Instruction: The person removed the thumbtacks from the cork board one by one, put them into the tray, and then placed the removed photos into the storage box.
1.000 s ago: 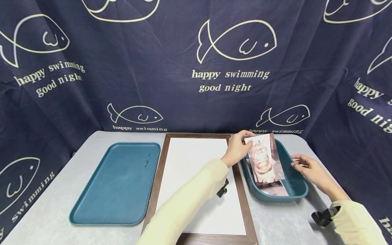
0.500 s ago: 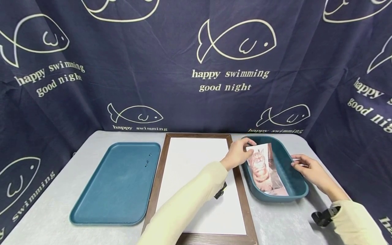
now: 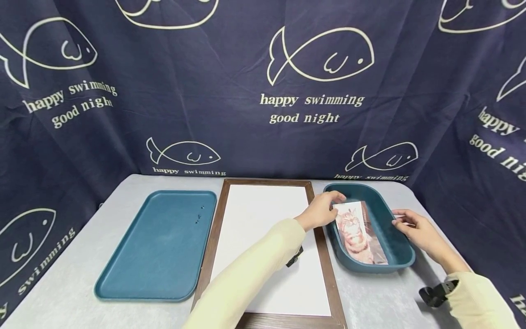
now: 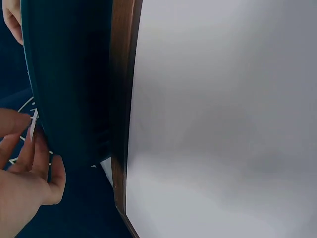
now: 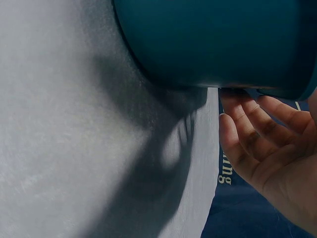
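Observation:
In the head view, my left hand [image 3: 322,209] reaches into the blue bin [image 3: 396,251] over its left rim. Its thumb and fingers pinch the top left corner of a photo print [image 3: 356,236] that shows a cat. A second print lies partly hidden beneath it, its right edge showing. The left wrist view catches the print's white edge [image 4: 34,123] between fingertips and thumb. Against the bin's outer right wall rests my right hand [image 3: 417,230], its fingers loosely bent and touching near the rim. From the right wrist, these fingers [image 5: 265,124] lie against the bin's side.
A white board [image 3: 263,214] with a brown wooden frame [image 3: 217,214] lies mid-table, under my left forearm. Left of it is a flat blue tray [image 3: 164,237] with small dark marks. A navy curtain [image 3: 230,82] with fish drawings hangs behind the grey table [image 3: 361,297].
My left hand has lowered the cat print into the bin, from above the back rim down to its floor. My right hand stays at the bin's right side.

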